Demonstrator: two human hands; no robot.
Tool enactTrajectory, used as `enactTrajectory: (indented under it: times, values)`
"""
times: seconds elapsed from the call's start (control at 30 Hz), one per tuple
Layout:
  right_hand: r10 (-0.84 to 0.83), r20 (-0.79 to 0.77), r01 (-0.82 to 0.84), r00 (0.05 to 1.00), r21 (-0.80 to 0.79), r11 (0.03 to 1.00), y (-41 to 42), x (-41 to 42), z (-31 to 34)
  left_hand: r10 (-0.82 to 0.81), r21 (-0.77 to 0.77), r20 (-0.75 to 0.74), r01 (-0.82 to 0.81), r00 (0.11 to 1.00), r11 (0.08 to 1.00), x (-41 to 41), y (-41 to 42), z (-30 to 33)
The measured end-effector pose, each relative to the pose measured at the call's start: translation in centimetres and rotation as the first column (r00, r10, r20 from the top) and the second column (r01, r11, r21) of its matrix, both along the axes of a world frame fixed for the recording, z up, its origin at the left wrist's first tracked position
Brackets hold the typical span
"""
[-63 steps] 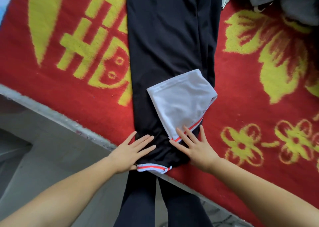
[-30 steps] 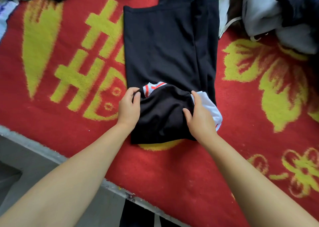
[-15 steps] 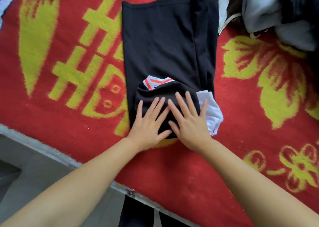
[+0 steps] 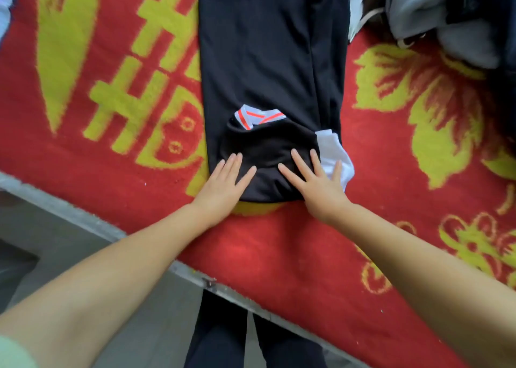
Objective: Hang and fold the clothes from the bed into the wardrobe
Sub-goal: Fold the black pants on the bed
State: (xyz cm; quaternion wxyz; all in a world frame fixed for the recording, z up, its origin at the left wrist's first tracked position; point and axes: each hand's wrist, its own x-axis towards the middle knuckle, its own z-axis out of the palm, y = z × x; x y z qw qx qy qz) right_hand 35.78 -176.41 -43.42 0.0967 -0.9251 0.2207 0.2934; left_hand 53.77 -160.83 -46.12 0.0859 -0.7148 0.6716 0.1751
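Observation:
A black garment (image 4: 265,60) lies flat along the red bed cover, its near end folded back over itself. A white collar with orange stripes (image 4: 258,117) peeks out at the top of the fold, and a white sleeve (image 4: 335,155) sticks out at the fold's right side. My left hand (image 4: 223,184) presses flat on the fold's left near corner, fingers straight. My right hand (image 4: 315,183) presses flat on the fold's right part, its outer fingers reaching onto the white sleeve.
The red bed cover with yellow patterns (image 4: 111,102) spreads all around. A heap of grey, white and dark clothes (image 4: 435,12) lies at the far right. The bed's grey edge (image 4: 83,222) runs diagonally at the near left, with the floor and my dark-trousered legs (image 4: 251,337) below.
The near end of the garment was folded up over the white sleeve. Both hands then pressed flat on the fold, and since half a second ago they have slid apart toward its sides.

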Motion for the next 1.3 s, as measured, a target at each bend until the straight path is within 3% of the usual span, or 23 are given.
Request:
enactTrajectory:
  times: [0.13, 0.23, 0.33, 0.43, 0.47, 0.6, 0.67, 0.8, 0.83, 0.9, 0.97, 1.07, 1.2, 1.3]
  values:
    - [-0.008, -0.156, 0.034, 0.988, 0.159, 0.987, 1.7, 0.1, 2.4, 0.009, 0.346, -0.071, 0.016, 0.997, 0.938, -0.9, 1.4, 2.5]
    - [0.019, -0.267, 0.087, 0.964, 0.377, 0.922, 4.3, -2.1, 4.6, 0.082, 0.542, -0.260, 0.075, 0.962, 0.837, -2.5, 4.1, 5.2]
    - [0.110, -0.331, 0.133, 0.937, 0.632, 0.763, 6.0, -3.9, 7.8, 0.326, 0.715, -0.469, 0.136, 0.820, 0.686, -3.5, 6.5, 8.6]
    - [0.113, -0.378, 0.213, 0.919, 0.717, 0.664, 4.9, -3.1, 9.6, 0.528, 0.792, -0.531, 0.165, 0.663, 0.588, -1.8, 6.4, 10.8]
    - [0.068, -0.375, 0.243, 0.925, 0.717, 0.653, 3.8, -2.4, 9.3, 0.560, 0.803, -0.519, 0.144, 0.646, 0.578, -0.7, 5.7, 10.7]
    - [-0.165, -0.274, 0.305, 0.947, 0.615, 0.727, -1.7, 1.1, 7.6, 0.556, 0.698, -0.447, -0.116, 0.701, 0.707, 4.6, 1.1, 8.6]
    - [-0.276, -0.241, 0.365, 0.930, 0.526, 0.768, -3.7, 2.4, 6.2, 0.589, 0.582, -0.444, -0.282, 0.676, 0.762, 6.2, -1.3, 6.5]
    - [-0.379, -0.214, 0.430, 0.900, 0.303, 0.850, -2.8, 2.6, 2.8, 0.619, 0.412, -0.300, -0.487, 0.726, 0.770, 5.0, -3.7, 3.1]
    - [-0.394, -0.141, 0.416, 0.908, 0.191, 0.889, -1.8, 2.3, 2.5, 0.602, 0.322, -0.235, -0.524, 0.763, 0.789, 4.0, -3.7, 2.9]
    - [-0.369, 0.152, 0.381, 0.917, -0.057, 0.923, 0.8, 1.7, 2.4, 0.497, -0.001, -0.107, -0.500, 0.861, 0.866, 1.9, -2.7, 2.7]
    - [-0.307, 0.396, 0.373, 0.865, -0.101, 0.922, 4.0, 1.1, 2.6, 0.373, -0.239, -0.050, -0.373, 0.927, 0.896, -0.7, -1.1, 3.0]
    - [-0.219, 0.321, 0.245, 0.921, -0.045, 0.968, 7.7, -0.4, 1.2, 0.179, -0.171, -0.094, -0.193, 0.979, 0.966, -4.8, 1.8, 1.9]
    - [-0.233, 0.193, 0.247, 0.953, -0.052, 0.968, 6.3, -3.5, -2.2, 0.354, 0.047, -0.051, -0.352, 0.934, 0.935, -3.8, 4.7, -1.6]
    - [-0.360, 0.161, 0.373, 0.919, -0.058, 0.926, 5.0, -4.1, -2.5, 0.325, 0.117, -0.028, -0.319, 0.945, 0.940, -1.3, 5.1, -2.3]
